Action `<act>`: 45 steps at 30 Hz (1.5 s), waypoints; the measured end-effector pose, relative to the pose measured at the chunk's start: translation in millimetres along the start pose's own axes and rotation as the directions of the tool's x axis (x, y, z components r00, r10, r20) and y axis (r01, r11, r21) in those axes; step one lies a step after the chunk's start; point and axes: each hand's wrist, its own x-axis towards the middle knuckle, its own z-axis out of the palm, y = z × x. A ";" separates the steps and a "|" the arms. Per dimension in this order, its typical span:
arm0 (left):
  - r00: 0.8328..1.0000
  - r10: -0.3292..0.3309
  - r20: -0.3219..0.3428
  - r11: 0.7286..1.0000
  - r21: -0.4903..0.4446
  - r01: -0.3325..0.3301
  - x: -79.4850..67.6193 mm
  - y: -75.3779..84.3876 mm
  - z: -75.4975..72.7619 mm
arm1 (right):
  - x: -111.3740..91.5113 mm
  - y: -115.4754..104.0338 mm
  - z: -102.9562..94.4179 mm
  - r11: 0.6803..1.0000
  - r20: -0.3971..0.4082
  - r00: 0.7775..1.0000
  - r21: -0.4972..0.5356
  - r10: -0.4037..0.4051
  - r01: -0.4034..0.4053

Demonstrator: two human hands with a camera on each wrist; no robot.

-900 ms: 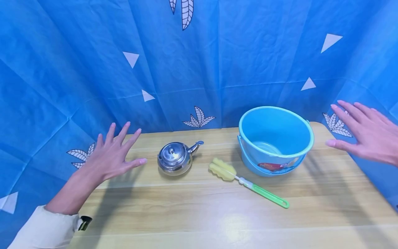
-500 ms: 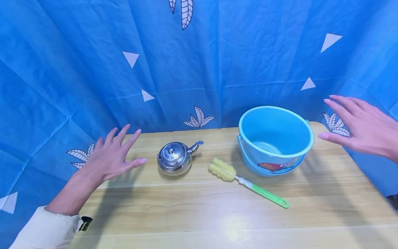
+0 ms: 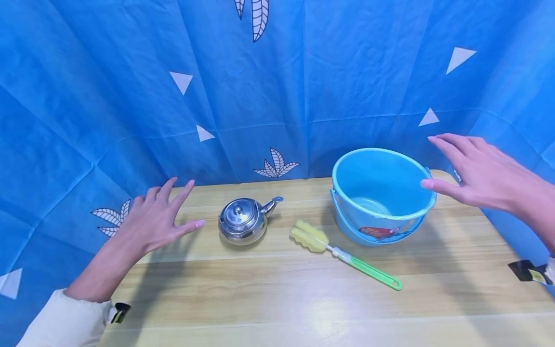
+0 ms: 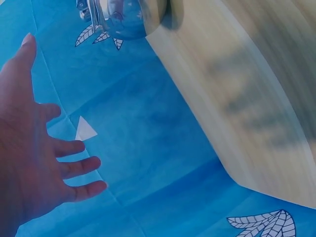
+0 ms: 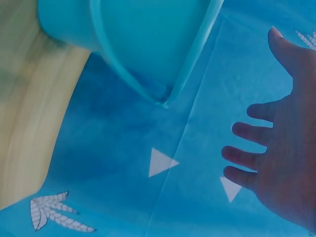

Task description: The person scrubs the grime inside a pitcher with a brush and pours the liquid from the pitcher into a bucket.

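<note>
My left hand (image 3: 151, 217) hovers over the left side of the table, fingers spread and holding nothing. To its right sits a small shiny metal teapot (image 3: 243, 221) with its lid on and its spout pointing back right. My right hand (image 3: 481, 173) is raised at the right, empty, its thumb tip overlapping the rim of a light blue bucket (image 3: 377, 212) in the head view. The bucket stands upright, its handle hanging down in front. Between teapot and bucket lies a bottle brush with a yellow sponge head (image 3: 310, 236) and a green handle (image 3: 376, 273).
Everything stands on a light wooden table (image 3: 243, 299) with rounded far corners. A blue curtain (image 3: 260, 96) with white leaf and triangle prints hangs behind it and along both sides.
My right hand has moved left, from beyond the table's right side to the bucket's rim. The left hand's fingers have bent slightly. Teapot, brush and bucket stay where they were.
</note>
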 end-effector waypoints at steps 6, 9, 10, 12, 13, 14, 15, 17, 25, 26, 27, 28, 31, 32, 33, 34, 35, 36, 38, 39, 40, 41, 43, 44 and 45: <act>0.999 0.007 -0.033 1.000 0.005 -0.007 -0.1 2.0 1.6 | 5.5 -12.0 -4.1 1.000 0.024 1.000 0.022 0.001 -0.001; 1.000 0.002 -0.031 1.000 0.006 -0.001 -1.1 2.0 2.0 | 10.2 -19.6 -6.1 0.999 0.034 0.999 0.040 -0.017 0.016; 1.000 -0.001 -0.029 1.000 0.004 0.001 -1.4 2.1 2.2 | 11.7 -22.0 -6.6 0.999 0.036 0.999 0.049 -0.025 0.023; 1.000 -0.007 -0.022 1.000 -0.004 0.007 -1.7 3.0 3.3 | 14.2 -26.7 -7.3 0.997 0.032 0.999 0.063 -0.042 0.040; 1.000 -0.011 -0.019 1.000 -0.009 0.011 -2.0 3.5 3.9 | 15.4 -29.1 -7.7 0.996 0.028 0.998 0.069 -0.052 0.050; 1.000 -0.016 -0.015 1.000 -0.016 0.016 -2.1 4.2 4.4 | 16.4 -31.5 -7.9 0.995 0.026 0.998 0.076 -0.060 0.058; 1.000 -0.019 -0.013 1.000 -0.020 0.019 -2.2 4.7 5.1 | 17.6 -34.0 -7.9 0.994 0.022 0.997 0.080 -0.070 0.068; 1.000 -0.029 -0.006 0.999 -0.030 0.028 -2.6 5.5 6.4 | 20.4 -39.0 -7.8 0.992 0.012 0.996 0.090 -0.090 0.089; 0.999 -0.037 0.001 0.998 -0.048 0.037 -3.8 7.2 6.9 | 30.8 -59.4 -3.9 0.983 -0.009 0.991 0.124 -0.133 0.134; 0.999 -0.037 0.003 0.998 -0.047 0.037 -3.9 7.3 7.1 | 32.0 -61.9 -3.1 0.982 -0.010 0.990 0.126 -0.140 0.140; 0.999 -0.038 0.005 0.998 -0.046 0.038 -3.9 7.4 7.2 | 33.3 -64.3 -2.4 0.981 -0.011 0.989 0.126 -0.145 0.145; 0.999 -0.037 0.005 0.998 -0.042 0.037 -4.0 7.4 7.5 | 34.4 -66.8 -1.7 0.981 -0.012 0.989 0.126 -0.148 0.149; 0.999 -0.036 0.001 0.999 -0.036 0.036 -4.1 7.7 8.8 | 37.7 -74.4 0.3 0.979 -0.019 0.987 0.129 -0.157 0.158; 0.999 -0.034 -0.002 0.999 -0.037 0.034 -4.1 8.0 9.2 | 38.7 -76.7 1.3 0.978 -0.023 0.986 0.128 -0.162 0.164; 0.999 -0.032 -0.006 0.999 -0.038 0.032 -4.1 8.1 9.7 | 39.6 -79.1 2.3 0.977 -0.027 0.985 0.127 -0.168 0.170; 1.000 -0.029 -0.009 0.999 -0.038 0.028 -4.0 8.2 10.3 | 40.7 -81.5 3.8 0.976 -0.034 0.984 0.126 -0.175 0.178; 1.000 -0.027 -0.014 0.999 -0.039 0.027 -3.9 8.5 10.9 | 41.6 -84.0 5.0 0.974 -0.042 0.982 0.126 -0.182 0.186; 0.999 -0.025 -0.020 0.999 -0.040 0.024 -3.8 8.8 11.5 | 42.6 -86.3 6.3 0.973 -0.049 0.980 0.127 -0.190 0.195; 0.999 -0.022 -0.024 0.999 -0.042 0.021 -3.6 9.6 12.0 | 44.5 -91.1 8.0 0.970 -0.058 0.978 0.124 -0.202 0.208; 0.999 -0.022 -0.028 0.999 -0.041 0.021 -3.6 10.1 12.3 | 45.4 -93.6 8.6 0.969 -0.061 0.977 0.123 -0.207 0.213; 0.999 -0.025 -0.028 0.999 -0.041 0.024 -3.4 10.6 12.3 | 46.4 -96.3 8.9 0.968 -0.063 0.975 0.122 -0.211 0.218; 0.999 -0.029 -0.028 0.999 -0.042 0.028 -3.5 11.3 12.2 | 47.3 -98.9 8.7 0.968 -0.059 0.975 0.121 -0.215 0.221; 0.999 -0.038 -0.024 0.998 -0.049 0.037 -3.7 12.5 12.1 | 49.0 -104.4 8.2 0.967 -0.048 0.975 0.119 -0.219 0.223; 0.999 -0.043 -0.021 0.998 -0.054 0.041 -3.8 13.1 12.2 | 49.7 -107.3 8.0 0.967 -0.042 0.974 0.120 -0.221 0.224; 0.999 -0.046 -0.019 0.997 -0.060 0.045 -3.8 13.8 12.6 | 50.5 -110.4 8.0 0.966 -0.037 0.974 0.121 -0.224 0.227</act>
